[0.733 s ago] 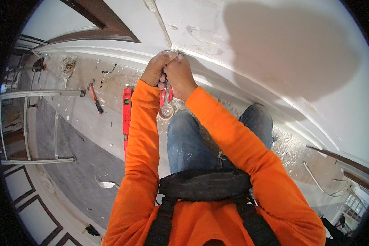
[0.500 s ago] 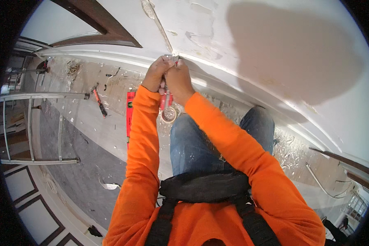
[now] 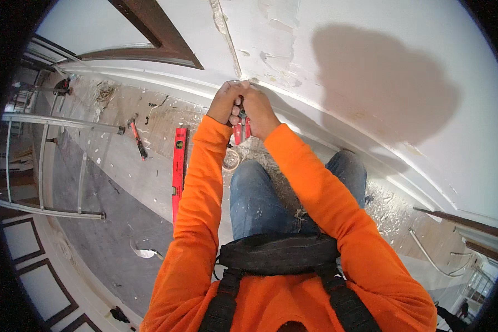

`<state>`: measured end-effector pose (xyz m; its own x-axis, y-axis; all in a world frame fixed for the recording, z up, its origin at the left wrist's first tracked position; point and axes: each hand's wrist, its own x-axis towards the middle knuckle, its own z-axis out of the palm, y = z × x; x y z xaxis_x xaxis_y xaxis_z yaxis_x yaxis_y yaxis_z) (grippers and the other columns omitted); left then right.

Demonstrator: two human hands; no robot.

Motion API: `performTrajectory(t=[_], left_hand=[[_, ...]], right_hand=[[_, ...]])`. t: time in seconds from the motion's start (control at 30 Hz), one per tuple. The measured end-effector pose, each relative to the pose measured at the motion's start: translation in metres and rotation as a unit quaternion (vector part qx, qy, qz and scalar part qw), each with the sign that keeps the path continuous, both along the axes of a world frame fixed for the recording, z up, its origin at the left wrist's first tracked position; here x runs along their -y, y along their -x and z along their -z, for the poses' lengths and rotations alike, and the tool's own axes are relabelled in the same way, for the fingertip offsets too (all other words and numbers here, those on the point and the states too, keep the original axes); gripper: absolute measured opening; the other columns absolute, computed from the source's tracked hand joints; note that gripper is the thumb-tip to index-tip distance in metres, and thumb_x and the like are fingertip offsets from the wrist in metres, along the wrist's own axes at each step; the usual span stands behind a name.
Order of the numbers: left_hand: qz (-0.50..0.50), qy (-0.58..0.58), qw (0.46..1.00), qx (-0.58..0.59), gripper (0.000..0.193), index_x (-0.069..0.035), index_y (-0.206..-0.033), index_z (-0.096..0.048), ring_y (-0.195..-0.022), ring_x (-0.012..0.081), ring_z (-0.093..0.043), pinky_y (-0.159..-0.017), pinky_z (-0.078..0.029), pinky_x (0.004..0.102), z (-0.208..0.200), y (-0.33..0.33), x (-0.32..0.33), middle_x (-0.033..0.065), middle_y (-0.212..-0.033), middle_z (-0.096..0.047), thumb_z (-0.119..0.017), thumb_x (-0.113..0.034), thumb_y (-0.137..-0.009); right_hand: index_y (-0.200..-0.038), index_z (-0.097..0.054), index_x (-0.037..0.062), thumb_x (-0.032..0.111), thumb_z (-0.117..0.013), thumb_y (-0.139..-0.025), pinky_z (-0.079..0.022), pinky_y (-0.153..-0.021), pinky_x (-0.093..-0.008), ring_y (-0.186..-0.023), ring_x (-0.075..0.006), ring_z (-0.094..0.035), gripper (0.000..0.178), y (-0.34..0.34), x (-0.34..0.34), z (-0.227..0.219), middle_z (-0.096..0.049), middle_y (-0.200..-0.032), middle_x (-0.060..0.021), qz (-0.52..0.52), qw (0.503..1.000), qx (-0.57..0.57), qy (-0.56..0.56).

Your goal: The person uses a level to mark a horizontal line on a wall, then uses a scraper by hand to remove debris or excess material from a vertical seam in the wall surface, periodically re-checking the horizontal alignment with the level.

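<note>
My left hand (image 3: 225, 102) and my right hand (image 3: 258, 108) are pressed together at the foot of the white wall, just over the baseboard. Both are closed, with fingers curled inward. Between them hang the two red handles of a hand tool that looks like pliers (image 3: 238, 133), pointing back toward me; its head is hidden by my fingers. My right hand seems to grip it. What my left fingers pinch beside it is too small to make out. Above my hands a rough, plaster-filled groove (image 3: 230, 41) runs up the wall.
A red spirit level (image 3: 179, 160) lies left of my left forearm, and a roll of tape (image 3: 232, 160) sits by my knee. Farther left are a hammer with a red-and-black handle (image 3: 138, 138) and a metal ladder (image 3: 66, 121). Debris dots the floor (image 3: 105, 149).
The view has shifted slightly. My hands stay together at the wall but have turned a little, and the red handles now show more plainly below them. The level shows more fully.
</note>
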<state>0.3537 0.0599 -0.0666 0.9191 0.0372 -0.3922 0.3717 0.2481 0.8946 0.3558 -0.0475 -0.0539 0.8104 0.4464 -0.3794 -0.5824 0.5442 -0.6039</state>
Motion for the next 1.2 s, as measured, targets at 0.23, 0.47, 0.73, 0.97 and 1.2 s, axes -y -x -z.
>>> performTrajectory(t=[0.23,0.47,0.73,0.97,1.2], left_hand=[[-0.030,0.176,0.984,0.011,0.028,-0.010,-0.088,-0.057,-0.048,0.0117,-0.047,-0.032,-0.033,0.0234,0.020,0.017,-0.016,0.0000,-0.067,-0.054,-0.049,-0.036,-0.094],[-0.036,0.236,0.970,0.054,0.022,-0.010,-0.093,-0.059,-0.052,0.0075,-0.045,-0.036,-0.035,0.0208,0.048,0.021,-0.018,-0.0031,-0.068,-0.049,-0.048,-0.030,-0.095],[-0.012,0.193,0.976,0.103,0.023,-0.006,-0.098,-0.060,-0.065,0.0087,-0.054,-0.055,-0.045,0.0203,0.027,0.013,-0.024,-0.0008,-0.078,-0.058,-0.049,-0.026,-0.095],[-0.027,0.159,0.983,0.088,0.025,-0.004,-0.104,-0.061,-0.067,0.0110,-0.057,-0.060,-0.047,0.0227,0.031,0.012,-0.019,0.0013,-0.082,-0.061,-0.048,-0.024,-0.095],[0.061,0.238,0.969,0.029,0.025,-0.004,-0.104,-0.061,-0.063,0.0110,-0.054,-0.046,-0.045,0.0253,0.032,-0.001,-0.037,0.0023,-0.081,-0.059,-0.049,-0.024,-0.095]], right_hand=[[-0.090,-0.051,0.0055,0.030,-0.041,-0.098,-0.037,-0.040,-0.0307,-0.049,-0.0136,-0.044,0.028,0.034,-0.009,-0.007,-0.048,-0.066,-0.0022,0.062,0.994,-0.002,0.093],[-0.091,-0.052,0.0081,0.037,-0.034,-0.100,-0.033,-0.044,-0.0253,-0.056,-0.0102,-0.041,0.036,0.027,-0.021,0.009,-0.046,-0.071,0.0001,0.107,0.990,0.048,0.084],[-0.090,-0.053,-0.0044,0.034,-0.033,-0.101,-0.046,-0.065,-0.0410,-0.069,-0.0307,-0.054,0.045,0.008,-0.059,0.041,-0.057,-0.082,-0.0193,0.220,0.914,0.198,0.279],[-0.102,-0.053,-0.0063,0.038,-0.035,-0.100,-0.048,-0.076,-0.0429,-0.083,-0.0336,-0.060,0.048,0.005,-0.063,0.044,-0.059,-0.089,-0.0223,0.200,0.941,0.103,0.254],[-0.087,-0.057,0.0053,0.032,-0.049,-0.100,-0.046,-0.047,-0.0316,-0.055,-0.0163,-0.050,0.030,0.013,-0.023,-0.003,-0.052,-0.070,-0.0027,0.112,0.990,-0.025,0.087]])
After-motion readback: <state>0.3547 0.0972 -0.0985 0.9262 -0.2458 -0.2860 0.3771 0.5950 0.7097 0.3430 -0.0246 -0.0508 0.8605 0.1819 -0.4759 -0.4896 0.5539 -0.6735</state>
